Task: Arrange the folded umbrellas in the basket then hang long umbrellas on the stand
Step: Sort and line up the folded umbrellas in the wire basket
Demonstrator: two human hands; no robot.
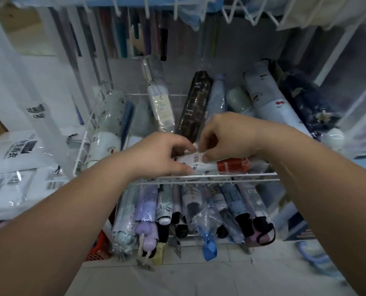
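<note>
Your left hand point(163, 153) and right hand point(227, 136) met at the middle of the frame over a white-wrapped folded umbrella point(203, 167). It lay crosswise just behind the front rim of the upper white wire basket point(252, 174). The fingers point(183, 146) of your left hand were curled over its left end, with the thumb clamped against its near side. The fingers point(207, 156) of your right hand were pinched together on its wrapper at the barcode label. A red printed patch point(231, 164) showed just right of that label, under your right wrist; whether it belonged to the same umbrella could not be told. Behind your hands, more folded umbrellas leaned lengthwise in the same basket. Among them were a dark brown patterned folded umbrella point(197, 103) at centre, a pale blue folded umbrella with red hearts point(269, 99) to its right, and a navy folded umbrella with pale stars point(306, 103) at the far right. Below the rim, in the lower middle of the frame, a lower row of wrapped folded umbrellas point(231, 206) pointed their handles toward you, one with a lilac handle point(145, 231). Long umbrellas point(122, 39) hung in a row across the upper left. Flat white plastic packages point(11, 167) were stacked at the left edge.
</note>
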